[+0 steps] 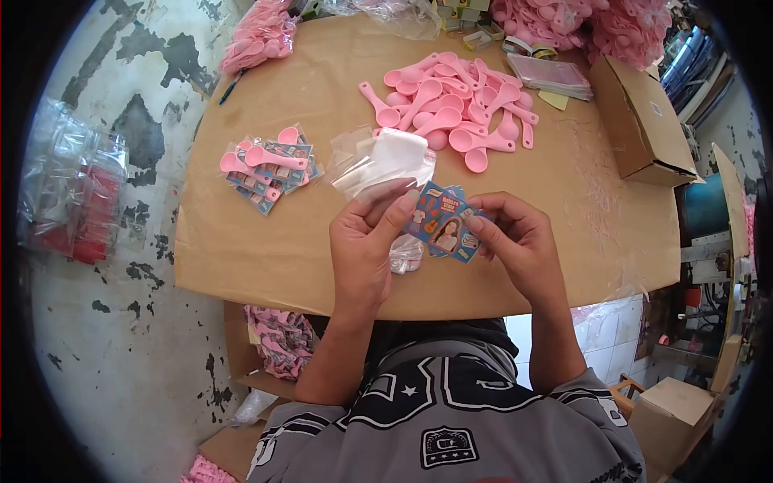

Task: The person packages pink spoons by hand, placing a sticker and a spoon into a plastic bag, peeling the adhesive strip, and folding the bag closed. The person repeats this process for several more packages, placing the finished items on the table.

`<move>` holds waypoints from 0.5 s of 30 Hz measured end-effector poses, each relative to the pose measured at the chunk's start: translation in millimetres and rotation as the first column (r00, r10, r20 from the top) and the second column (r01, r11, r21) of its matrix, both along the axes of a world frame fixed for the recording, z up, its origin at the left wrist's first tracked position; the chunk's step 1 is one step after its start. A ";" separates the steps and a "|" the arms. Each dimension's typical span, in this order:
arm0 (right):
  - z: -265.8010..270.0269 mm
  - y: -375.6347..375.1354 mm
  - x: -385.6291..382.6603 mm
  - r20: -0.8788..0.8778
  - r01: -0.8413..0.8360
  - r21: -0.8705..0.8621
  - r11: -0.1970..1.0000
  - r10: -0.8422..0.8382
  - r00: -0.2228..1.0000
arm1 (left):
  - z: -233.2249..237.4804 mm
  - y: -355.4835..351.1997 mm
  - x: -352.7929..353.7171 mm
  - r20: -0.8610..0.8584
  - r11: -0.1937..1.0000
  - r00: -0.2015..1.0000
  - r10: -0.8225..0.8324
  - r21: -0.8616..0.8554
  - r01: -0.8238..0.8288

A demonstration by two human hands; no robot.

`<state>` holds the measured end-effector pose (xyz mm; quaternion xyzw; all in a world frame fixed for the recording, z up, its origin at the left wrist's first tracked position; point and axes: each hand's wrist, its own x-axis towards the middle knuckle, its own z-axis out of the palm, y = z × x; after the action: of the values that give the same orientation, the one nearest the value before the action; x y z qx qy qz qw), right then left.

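A blue printed card (444, 223) with small pictures is held between my two hands over the table's front part. My left hand (369, 237) pinches its left edge between thumb and fingers. At the opposite edge, my right hand (517, 240) grips it with thumb and fingertips. More blue cards show partly behind it, mostly hidden. Clear plastic bags (396, 154) lie fanned just beyond my left hand. Below the card, a crumpled clear bag (407, 254) rests on the table, its contents hard to make out. Farther back is a heap of pink spoons (441, 103).
Bagged spoons with cards (270, 167) are piled on the brown-covered table (266, 253) at left. A cardboard box (644, 121) stands at the right edge. Large bags of pink spoons (547, 22) sit at the back, near a stack of clear packets (551, 76). A pen (233, 87) lies at back left.
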<state>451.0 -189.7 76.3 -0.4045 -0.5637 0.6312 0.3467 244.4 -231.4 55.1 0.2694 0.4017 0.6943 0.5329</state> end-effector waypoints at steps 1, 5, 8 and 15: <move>0.4 -0.4 -2.7 -0.059 0.032 -0.006 0.999 -0.032 0.998 | -0.4 -0.9 0.1 0.007 1.000 1.000 -0.005 0.001 0.005; -8.3 -1.1 -11.2 -0.199 0.122 -0.031 0.992 -0.125 0.972 | 0.8 -1.4 0.8 0.041 1.000 0.999 -0.020 0.003 0.020; -11.2 -7.4 -21.4 -0.226 0.183 -0.015 0.983 -0.182 0.957 | 0.0 -1.0 8.0 0.051 0.999 0.998 -0.043 0.029 0.041; -20.9 -15.4 -46.3 -0.355 0.210 -0.015 0.978 -0.202 0.913 | 0.1 -10.2 20.5 0.035 1.000 0.999 -0.007 0.023 0.006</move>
<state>404.8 -205.1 55.4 -0.3371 -0.4536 0.6471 0.5118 264.9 -241.6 55.2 0.2645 0.3834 0.7017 0.5392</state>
